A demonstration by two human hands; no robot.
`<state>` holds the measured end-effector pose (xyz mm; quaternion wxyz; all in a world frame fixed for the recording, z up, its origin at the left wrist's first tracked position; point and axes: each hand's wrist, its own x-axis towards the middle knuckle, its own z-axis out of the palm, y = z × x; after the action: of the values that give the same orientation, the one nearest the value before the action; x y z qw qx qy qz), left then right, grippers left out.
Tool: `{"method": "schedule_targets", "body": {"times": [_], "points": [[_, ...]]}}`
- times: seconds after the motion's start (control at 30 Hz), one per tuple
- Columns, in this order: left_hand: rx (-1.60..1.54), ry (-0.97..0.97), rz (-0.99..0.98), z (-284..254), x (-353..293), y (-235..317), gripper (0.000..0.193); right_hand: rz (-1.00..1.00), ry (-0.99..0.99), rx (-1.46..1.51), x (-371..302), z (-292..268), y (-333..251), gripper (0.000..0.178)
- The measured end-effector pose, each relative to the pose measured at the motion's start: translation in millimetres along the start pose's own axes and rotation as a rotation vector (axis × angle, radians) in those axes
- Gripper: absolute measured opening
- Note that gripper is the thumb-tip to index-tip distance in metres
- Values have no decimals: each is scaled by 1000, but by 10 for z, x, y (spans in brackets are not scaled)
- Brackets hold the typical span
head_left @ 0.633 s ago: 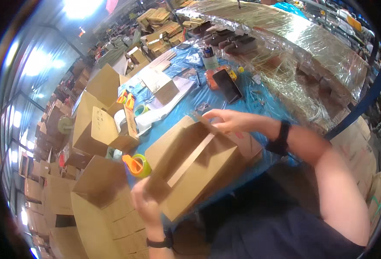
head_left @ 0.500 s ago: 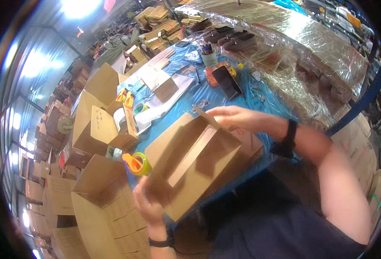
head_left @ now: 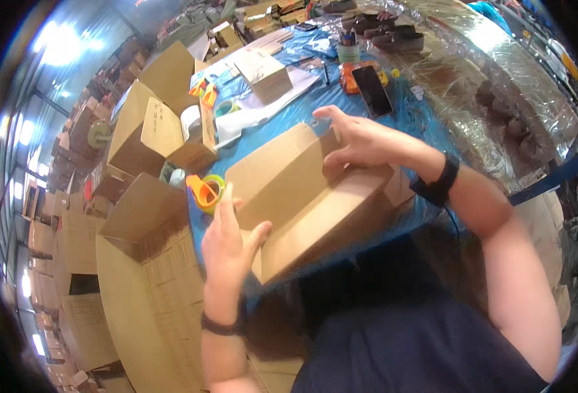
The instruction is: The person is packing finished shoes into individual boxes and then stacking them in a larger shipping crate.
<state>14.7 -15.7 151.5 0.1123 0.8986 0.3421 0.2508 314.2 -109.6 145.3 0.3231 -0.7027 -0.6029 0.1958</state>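
A small brown cardboard box point(head_left: 282, 173) lies with its open side toward me on the blue-covered table. My left hand point(head_left: 228, 232) grips its left end, the thumb inside the edge and the fingers on the outer side. Its right end is held by my right hand point(head_left: 367, 141), the thumb pressing on the inside and the fingers arched over the end flap. Part of that flap is hidden under the fingers. Just beyond my left hand sits a yellow-green tape roll point(head_left: 207, 194) with an orange dispenser.
A large open carton point(head_left: 122, 275) stands left of the table, with flat packed cardboard inside. Another open box point(head_left: 131, 141) is farther back. A dark phone point(head_left: 372, 90), a pen cup point(head_left: 348, 49), a closed carton point(head_left: 262, 73) and dark shoes point(head_left: 397, 40) lie on the table.
The box has tipped so its inside shows more. My left hand has moved up along its left end, and my right thumb has come inside the right end.
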Motion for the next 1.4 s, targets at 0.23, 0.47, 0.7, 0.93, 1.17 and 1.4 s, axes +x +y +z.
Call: {"method": "schedule_targets", "body": {"times": [0.23, 0.47, 0.7, 0.93, 1.17, 1.4], "points": [[-210, -117, 184, -751, 101, -150, 70, -919, 501, -162, -230, -191, -431, 39], [-65, -241, -376, -434, 242, 86, 54, -691, 601, -449, -168, -424, 573, 25], [411, -644, 312, 255, 398, 250, 46, 737, 811, -322, -810, -2033, 3278, 59], [-207, -1027, -546, 445, 276, -32, 46, 835, 756, -265, -1111, -2168, 3596, 56], [-124, -1112, -764, 525, 645, 193, 56, 911, 886, -327, -1208, -2139, 3635, 52], [-100, -775, -221, 539, 382, 132, 50, 329, 1056, 1048, -815, -1633, 3153, 50]]}}
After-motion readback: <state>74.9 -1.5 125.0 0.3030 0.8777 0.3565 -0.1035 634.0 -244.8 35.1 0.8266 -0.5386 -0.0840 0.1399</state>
